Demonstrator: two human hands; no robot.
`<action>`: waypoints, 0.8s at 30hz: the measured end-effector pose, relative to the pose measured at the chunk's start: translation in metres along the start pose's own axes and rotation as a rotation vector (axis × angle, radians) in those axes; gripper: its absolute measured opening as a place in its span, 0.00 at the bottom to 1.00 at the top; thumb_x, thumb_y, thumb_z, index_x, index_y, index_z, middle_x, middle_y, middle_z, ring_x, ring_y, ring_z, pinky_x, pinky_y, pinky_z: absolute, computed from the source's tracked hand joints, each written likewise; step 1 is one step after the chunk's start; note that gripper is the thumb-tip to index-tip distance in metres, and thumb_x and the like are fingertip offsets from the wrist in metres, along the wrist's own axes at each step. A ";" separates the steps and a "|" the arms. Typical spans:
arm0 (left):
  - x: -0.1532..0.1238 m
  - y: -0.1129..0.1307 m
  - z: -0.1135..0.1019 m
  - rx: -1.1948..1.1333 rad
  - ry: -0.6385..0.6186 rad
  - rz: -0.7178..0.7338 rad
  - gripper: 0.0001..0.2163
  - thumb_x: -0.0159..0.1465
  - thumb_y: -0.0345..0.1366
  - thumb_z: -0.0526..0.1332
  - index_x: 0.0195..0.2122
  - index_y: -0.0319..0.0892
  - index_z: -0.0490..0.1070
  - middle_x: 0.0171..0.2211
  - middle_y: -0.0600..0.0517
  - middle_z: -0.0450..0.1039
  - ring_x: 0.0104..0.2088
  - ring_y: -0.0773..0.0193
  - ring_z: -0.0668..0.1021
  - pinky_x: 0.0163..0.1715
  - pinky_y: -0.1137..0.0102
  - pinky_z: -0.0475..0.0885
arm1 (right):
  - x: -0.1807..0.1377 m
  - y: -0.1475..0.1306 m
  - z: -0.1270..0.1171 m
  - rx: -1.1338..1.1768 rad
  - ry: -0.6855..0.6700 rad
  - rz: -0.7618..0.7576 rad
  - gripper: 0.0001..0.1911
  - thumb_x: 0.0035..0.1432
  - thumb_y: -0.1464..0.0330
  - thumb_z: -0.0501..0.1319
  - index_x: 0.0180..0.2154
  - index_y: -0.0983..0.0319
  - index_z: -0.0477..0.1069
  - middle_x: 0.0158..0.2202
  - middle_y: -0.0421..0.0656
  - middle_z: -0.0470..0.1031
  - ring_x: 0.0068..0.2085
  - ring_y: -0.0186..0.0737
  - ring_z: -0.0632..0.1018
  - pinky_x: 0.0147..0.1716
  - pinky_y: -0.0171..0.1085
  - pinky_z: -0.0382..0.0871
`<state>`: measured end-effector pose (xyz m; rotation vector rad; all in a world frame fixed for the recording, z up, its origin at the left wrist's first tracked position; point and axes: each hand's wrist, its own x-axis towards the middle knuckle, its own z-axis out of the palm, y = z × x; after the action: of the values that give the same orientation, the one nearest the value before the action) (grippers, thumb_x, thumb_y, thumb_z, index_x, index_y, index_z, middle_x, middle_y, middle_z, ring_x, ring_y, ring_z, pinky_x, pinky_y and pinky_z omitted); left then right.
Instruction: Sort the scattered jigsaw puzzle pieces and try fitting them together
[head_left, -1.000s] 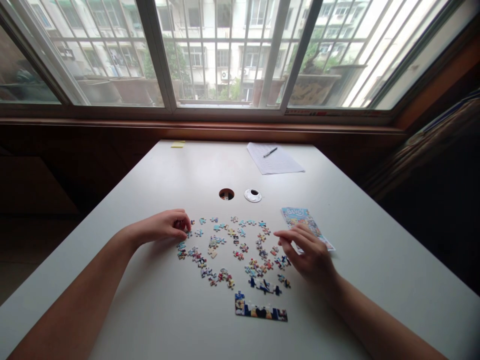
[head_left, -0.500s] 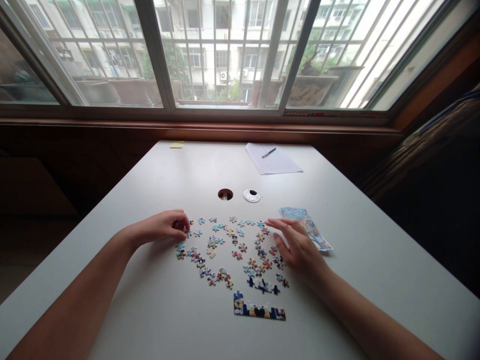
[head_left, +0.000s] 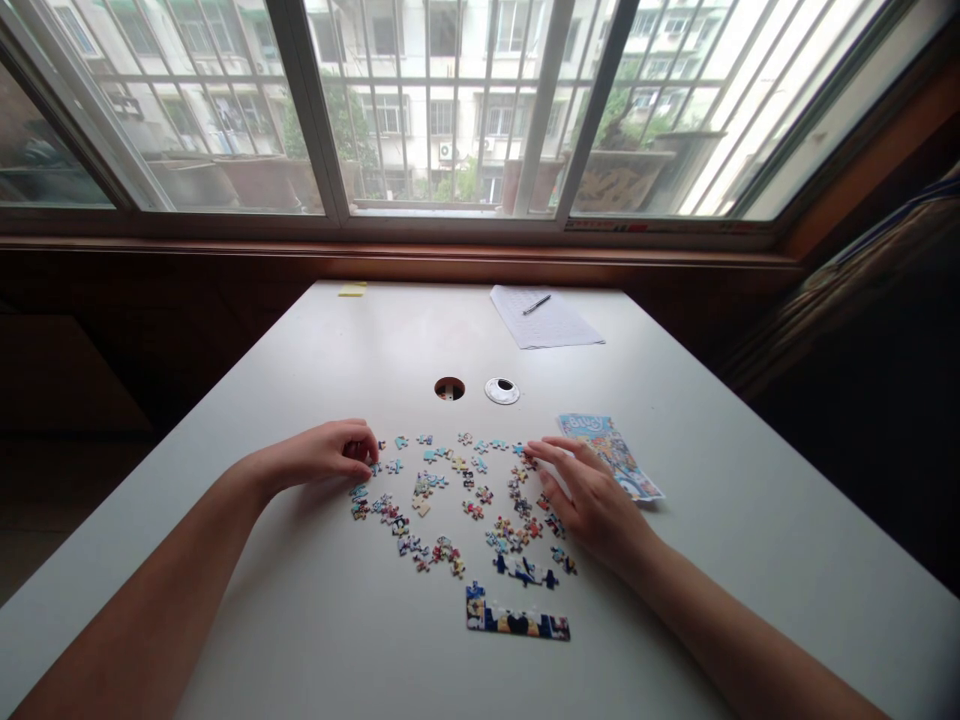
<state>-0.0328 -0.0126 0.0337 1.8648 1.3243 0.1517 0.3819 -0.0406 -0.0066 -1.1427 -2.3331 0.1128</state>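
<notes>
Where the white table (head_left: 315, 620) comes nearest me, one joined strip (head_left: 517, 622) lies flat. Beyond it I count several dozen loose puzzle pieces (head_left: 465, 500): light, thin, stiff, best pinched at the edges. My left hand (head_left: 330, 452) is curled, fingertips narrow on one piece; my right hand (head_left: 592, 495) rests spread wide. Farther off: one picture card (head_left: 609, 452), one pen (head_left: 538, 304).

Daylight comes through the wide barred window with white frames (head_left: 450, 110) at the far side, where the view outside is washed out and bright. The pale grey tabletop (head_left: 390, 340) carries a soft sheen and only faint shadows. The dark wooden wall panelling (head_left: 150, 320) and right edge sink into gloom. Straight lines bow at the edges; the small scattered jigsaw pieces (head_left: 457, 500) lack fine detail.
</notes>
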 end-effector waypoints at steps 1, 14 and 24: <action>0.000 0.000 0.000 0.001 -0.001 0.000 0.15 0.56 0.47 0.67 0.40 0.44 0.76 0.41 0.50 0.71 0.38 0.60 0.73 0.37 0.69 0.69 | 0.000 0.000 0.000 0.001 -0.001 0.001 0.18 0.68 0.69 0.53 0.59 0.59 0.66 0.53 0.49 0.76 0.60 0.50 0.70 0.59 0.53 0.69; 0.000 0.000 0.000 -0.002 -0.008 0.004 0.15 0.57 0.48 0.67 0.40 0.44 0.75 0.41 0.49 0.71 0.38 0.60 0.73 0.37 0.69 0.69 | -0.002 0.002 0.001 0.029 0.008 -0.011 0.19 0.68 0.71 0.54 0.59 0.58 0.66 0.52 0.48 0.76 0.59 0.51 0.72 0.58 0.56 0.70; 0.000 0.001 0.000 -0.012 -0.006 0.003 0.15 0.56 0.47 0.68 0.40 0.44 0.75 0.41 0.50 0.71 0.37 0.60 0.72 0.36 0.70 0.69 | -0.002 0.003 0.001 0.054 0.004 0.010 0.20 0.67 0.71 0.54 0.59 0.58 0.67 0.54 0.47 0.75 0.58 0.49 0.72 0.58 0.53 0.70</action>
<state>-0.0325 -0.0129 0.0341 1.8557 1.3135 0.1553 0.3841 -0.0402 -0.0096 -1.1274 -2.3064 0.1758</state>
